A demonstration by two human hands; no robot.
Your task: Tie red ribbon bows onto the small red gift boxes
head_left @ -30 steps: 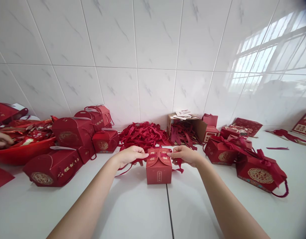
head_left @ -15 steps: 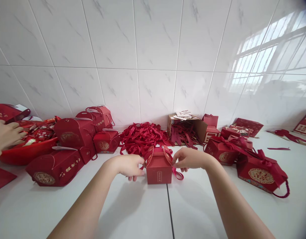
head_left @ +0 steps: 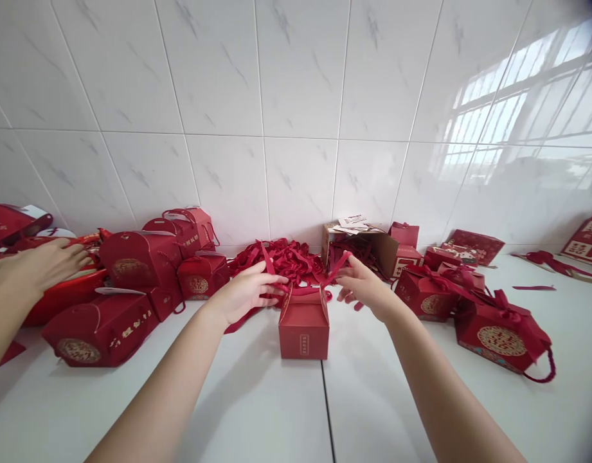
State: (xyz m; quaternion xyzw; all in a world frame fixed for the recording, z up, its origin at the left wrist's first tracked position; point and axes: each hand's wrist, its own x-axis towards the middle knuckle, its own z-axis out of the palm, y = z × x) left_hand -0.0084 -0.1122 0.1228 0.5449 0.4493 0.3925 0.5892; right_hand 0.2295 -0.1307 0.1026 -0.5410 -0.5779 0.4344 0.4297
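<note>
A small red gift box [head_left: 303, 329] with a gold-printed label stands upright on the white table. My left hand [head_left: 251, 290] is at the upper left of the box, its fingers closed on a red ribbon [head_left: 335, 271]. At the upper right, my right hand [head_left: 360, 287] pinches the ribbon's other side between thumb and forefinger. The ribbon runs across the box's top between both hands. One loose length hangs to the left beneath my left hand.
A heap of red ribbons [head_left: 296, 255] and an open carton [head_left: 385, 252] of ribbons lie behind. Red boxes [head_left: 100, 325] stand left, and ribbon-tied boxes [head_left: 502, 334] right. At far left, another person's hand [head_left: 45, 270] reaches over a red bowl [head_left: 69, 299] of wrapped packets.
Both my hands have risen from the box's sides to its top, drawing the ribbon up with them. The other person's hand has moved right over the bowl.
</note>
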